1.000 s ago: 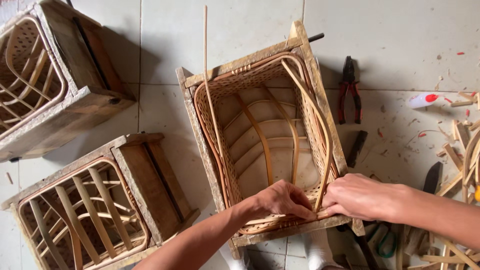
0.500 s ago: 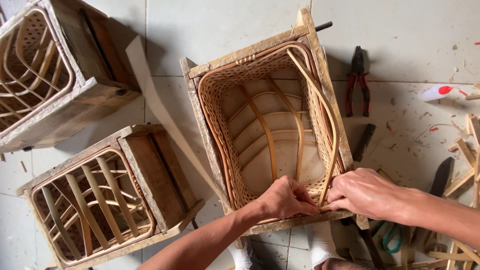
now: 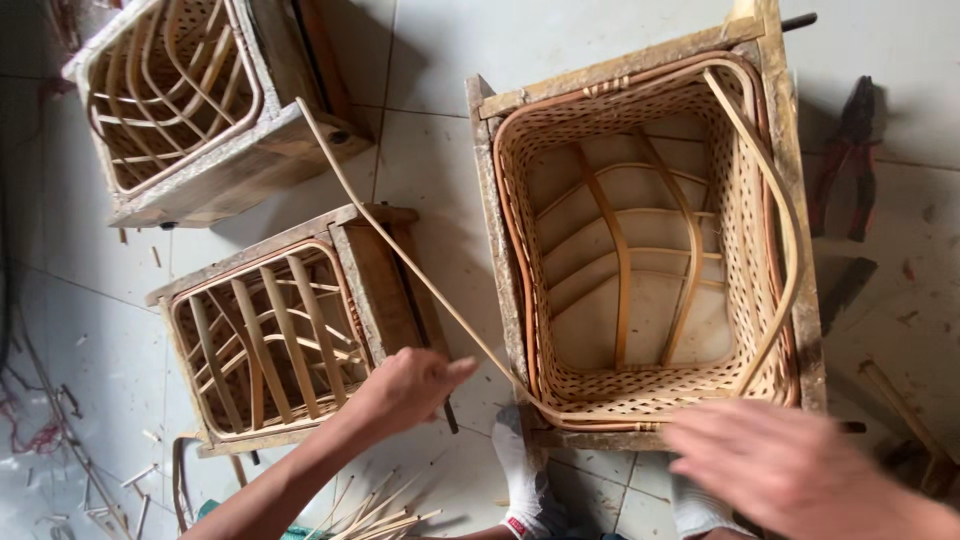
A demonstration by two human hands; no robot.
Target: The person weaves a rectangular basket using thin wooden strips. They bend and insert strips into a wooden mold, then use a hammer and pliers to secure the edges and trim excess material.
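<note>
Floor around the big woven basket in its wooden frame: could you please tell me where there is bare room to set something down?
Bare white tile floor lies beyond the large woven basket in its wooden frame, and a narrower strip separates it from the two smaller wooden-framed baskets. It is crowded right, by the dark pliers, and near the left hand, amid cane scraps.

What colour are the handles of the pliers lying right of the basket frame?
Red, with dark jaws. The pliers show in the head view, on the pale tiled floor.

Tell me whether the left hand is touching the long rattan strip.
Touching. The head view shows the left hand pinching the long rattan strip at its fingertips, no gap visible.
</note>
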